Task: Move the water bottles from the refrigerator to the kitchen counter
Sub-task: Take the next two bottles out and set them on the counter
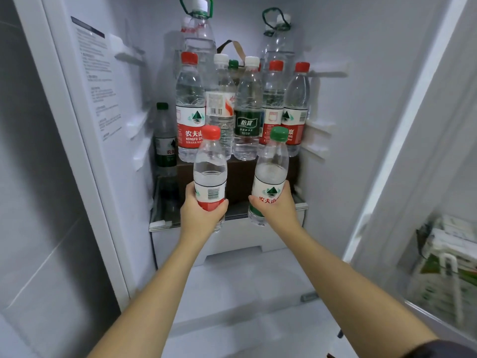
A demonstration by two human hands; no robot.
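Both my arms reach into the open refrigerator. My left hand [198, 213] grips a red-capped water bottle [210, 164] around its label. My right hand [276, 205] grips a green-capped water bottle [272, 166] the same way. Both bottles are upright, held in front of the shelf edge [160, 224]. Behind them, several more water bottles [191, 109] with red, white and green caps stand on a brown box [240, 174]. Two large bottles with green carry loops [200, 27] stand at the back. A green-capped bottle [165, 140] stands alone at the left.
The white refrigerator's left wall [103, 99] carries a printed label. A white drawer front [232, 241] sits below the shelf. The open door at right holds cartons [449, 254] in its bin. The fridge's side walls flank my arms closely.
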